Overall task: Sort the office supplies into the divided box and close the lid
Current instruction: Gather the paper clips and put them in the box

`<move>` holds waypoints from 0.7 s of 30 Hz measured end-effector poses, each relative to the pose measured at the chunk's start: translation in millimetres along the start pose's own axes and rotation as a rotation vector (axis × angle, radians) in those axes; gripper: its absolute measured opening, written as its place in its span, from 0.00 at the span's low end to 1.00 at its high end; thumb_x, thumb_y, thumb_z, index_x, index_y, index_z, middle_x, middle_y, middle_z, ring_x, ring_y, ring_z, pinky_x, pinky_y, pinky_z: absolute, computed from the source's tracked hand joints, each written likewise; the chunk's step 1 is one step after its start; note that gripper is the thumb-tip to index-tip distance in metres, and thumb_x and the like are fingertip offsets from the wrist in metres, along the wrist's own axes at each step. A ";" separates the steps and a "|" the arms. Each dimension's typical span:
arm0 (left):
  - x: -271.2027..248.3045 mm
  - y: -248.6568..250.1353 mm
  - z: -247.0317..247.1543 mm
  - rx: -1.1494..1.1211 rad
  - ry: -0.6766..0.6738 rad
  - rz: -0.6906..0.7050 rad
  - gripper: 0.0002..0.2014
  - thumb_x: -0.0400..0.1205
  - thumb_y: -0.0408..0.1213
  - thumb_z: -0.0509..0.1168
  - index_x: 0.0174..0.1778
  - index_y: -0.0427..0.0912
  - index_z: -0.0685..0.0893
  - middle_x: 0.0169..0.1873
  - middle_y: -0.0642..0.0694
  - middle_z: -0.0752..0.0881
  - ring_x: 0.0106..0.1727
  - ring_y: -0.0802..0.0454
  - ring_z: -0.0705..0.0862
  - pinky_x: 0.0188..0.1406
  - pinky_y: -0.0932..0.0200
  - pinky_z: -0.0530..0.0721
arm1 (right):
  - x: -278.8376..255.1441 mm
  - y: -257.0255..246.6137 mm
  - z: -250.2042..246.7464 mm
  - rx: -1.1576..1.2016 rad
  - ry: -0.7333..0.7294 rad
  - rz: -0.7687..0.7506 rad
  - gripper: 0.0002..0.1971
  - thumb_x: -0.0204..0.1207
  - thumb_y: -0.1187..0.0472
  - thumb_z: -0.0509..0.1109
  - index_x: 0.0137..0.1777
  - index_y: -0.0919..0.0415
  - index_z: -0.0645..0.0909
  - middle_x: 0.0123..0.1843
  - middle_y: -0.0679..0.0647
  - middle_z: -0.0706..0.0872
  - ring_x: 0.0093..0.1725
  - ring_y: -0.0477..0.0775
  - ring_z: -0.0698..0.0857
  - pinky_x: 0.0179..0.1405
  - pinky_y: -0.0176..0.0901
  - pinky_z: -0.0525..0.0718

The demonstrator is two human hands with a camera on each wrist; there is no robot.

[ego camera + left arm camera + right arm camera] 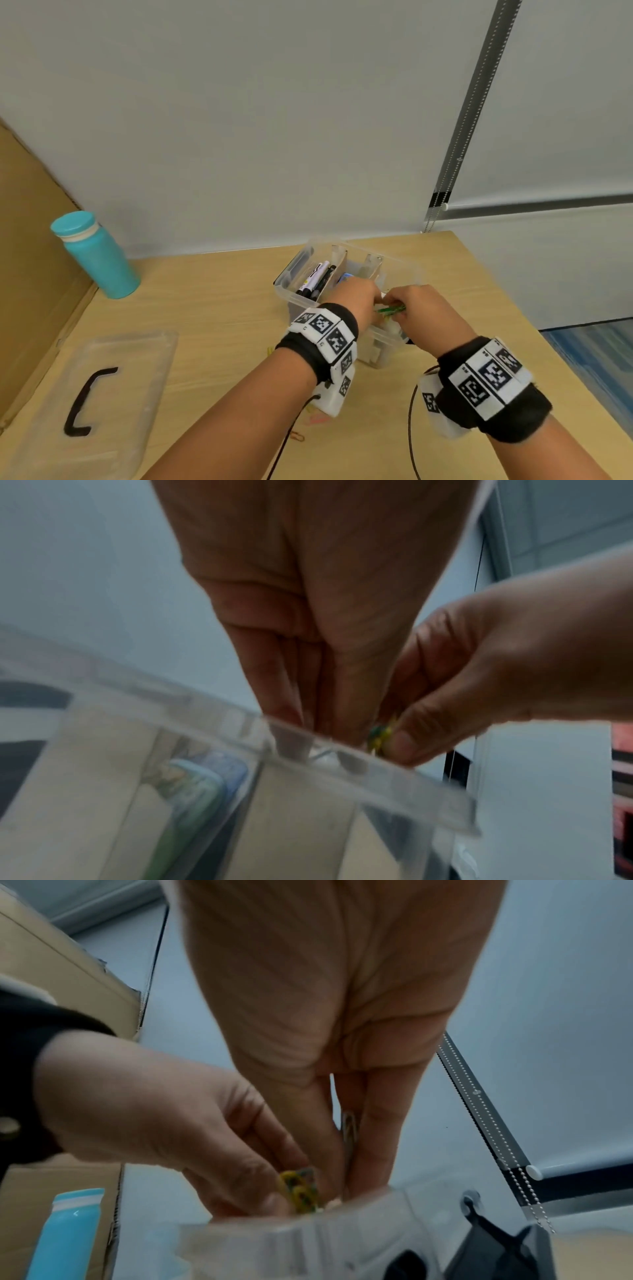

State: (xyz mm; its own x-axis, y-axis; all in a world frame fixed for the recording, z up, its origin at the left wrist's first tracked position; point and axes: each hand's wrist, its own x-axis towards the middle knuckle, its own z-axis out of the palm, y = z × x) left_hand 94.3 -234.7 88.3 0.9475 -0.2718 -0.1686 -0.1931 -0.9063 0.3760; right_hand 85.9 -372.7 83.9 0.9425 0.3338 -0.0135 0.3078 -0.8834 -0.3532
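The clear divided box stands open on the wooden desk, with black and white markers in its left compartment. Both hands meet over its near right compartment. My left hand pinches a bunch of green and yellow paper clips just above the rim. My right hand pinches the same bunch from the other side. In the right wrist view a silver paper clip sits between the right hand's straight fingers, beside the yellow clips. What lies in that compartment is hidden.
The clear lid with a black handle lies flat at the desk's near left. A teal bottle stands at the back left by a cardboard sheet. A few loose clips lie under my left forearm.
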 end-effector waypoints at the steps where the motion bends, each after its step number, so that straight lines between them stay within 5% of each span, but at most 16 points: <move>1: -7.6 -4.2 -2.8 -0.041 0.039 0.009 0.15 0.79 0.34 0.65 0.62 0.44 0.85 0.55 0.43 0.88 0.58 0.47 0.85 0.63 0.53 0.80 | 0.2 -0.6 0.4 0.002 -0.023 -0.008 0.19 0.73 0.74 0.65 0.60 0.56 0.86 0.54 0.56 0.90 0.53 0.57 0.87 0.54 0.48 0.84; 5: -54.7 -32.3 -16.2 -0.215 0.195 0.006 0.15 0.81 0.34 0.63 0.63 0.49 0.83 0.58 0.51 0.87 0.55 0.55 0.85 0.64 0.54 0.81 | -6.2 -0.9 2.4 0.044 -0.060 0.001 0.21 0.79 0.73 0.60 0.67 0.55 0.81 0.58 0.55 0.84 0.53 0.54 0.84 0.45 0.39 0.80; 8: -92.7 -69.4 -15.1 -0.209 0.268 -0.044 0.14 0.81 0.33 0.62 0.59 0.51 0.85 0.54 0.57 0.88 0.47 0.61 0.83 0.54 0.62 0.81 | -16.8 -3.0 8.6 0.079 0.153 -0.133 0.15 0.79 0.68 0.64 0.62 0.56 0.82 0.60 0.53 0.82 0.54 0.53 0.84 0.51 0.46 0.85; 10: -114.2 -97.5 -4.1 -0.184 0.235 -0.146 0.13 0.81 0.36 0.63 0.59 0.54 0.84 0.54 0.59 0.87 0.47 0.62 0.83 0.51 0.63 0.81 | -25.0 -13.0 16.7 0.113 0.319 -0.256 0.09 0.78 0.65 0.66 0.56 0.55 0.82 0.53 0.49 0.81 0.48 0.49 0.83 0.44 0.46 0.86; 12: -131.4 -121.2 13.0 -0.115 0.147 -0.260 0.12 0.81 0.44 0.64 0.60 0.56 0.82 0.56 0.59 0.85 0.49 0.61 0.83 0.52 0.62 0.82 | -31.8 -29.4 29.9 0.162 0.335 -0.350 0.05 0.77 0.64 0.67 0.50 0.56 0.81 0.48 0.46 0.79 0.43 0.43 0.79 0.41 0.37 0.82; 15: -149.9 -140.1 45.1 -0.041 -0.020 -0.374 0.20 0.77 0.54 0.66 0.65 0.55 0.78 0.59 0.58 0.82 0.55 0.58 0.81 0.52 0.62 0.79 | -42.0 -48.5 64.4 0.162 0.092 -0.412 0.03 0.76 0.61 0.68 0.49 0.54 0.80 0.45 0.45 0.77 0.41 0.40 0.75 0.41 0.35 0.79; 19: -164.3 -143.8 77.4 0.049 -0.133 -0.414 0.35 0.70 0.58 0.72 0.72 0.52 0.70 0.65 0.53 0.72 0.63 0.51 0.75 0.59 0.52 0.80 | -52.6 -55.9 114.3 -0.028 -0.366 -0.280 0.16 0.75 0.48 0.70 0.57 0.57 0.77 0.55 0.51 0.77 0.53 0.53 0.79 0.51 0.44 0.77; 21: -167.1 -146.0 83.8 0.033 -0.127 -0.412 0.37 0.68 0.56 0.75 0.72 0.51 0.69 0.65 0.52 0.70 0.65 0.50 0.71 0.61 0.51 0.79 | -54.4 -58.7 129.5 -0.053 -0.418 -0.244 0.13 0.77 0.53 0.68 0.56 0.59 0.76 0.54 0.51 0.75 0.56 0.55 0.78 0.50 0.43 0.74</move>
State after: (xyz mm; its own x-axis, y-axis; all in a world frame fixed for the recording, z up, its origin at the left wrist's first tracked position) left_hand -57.3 -84.1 -14.8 0.9086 0.0787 -0.4103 0.1844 -0.9568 0.2249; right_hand -0.3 -296.4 -15.8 0.7124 0.6274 -0.3144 0.5299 -0.7746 -0.3452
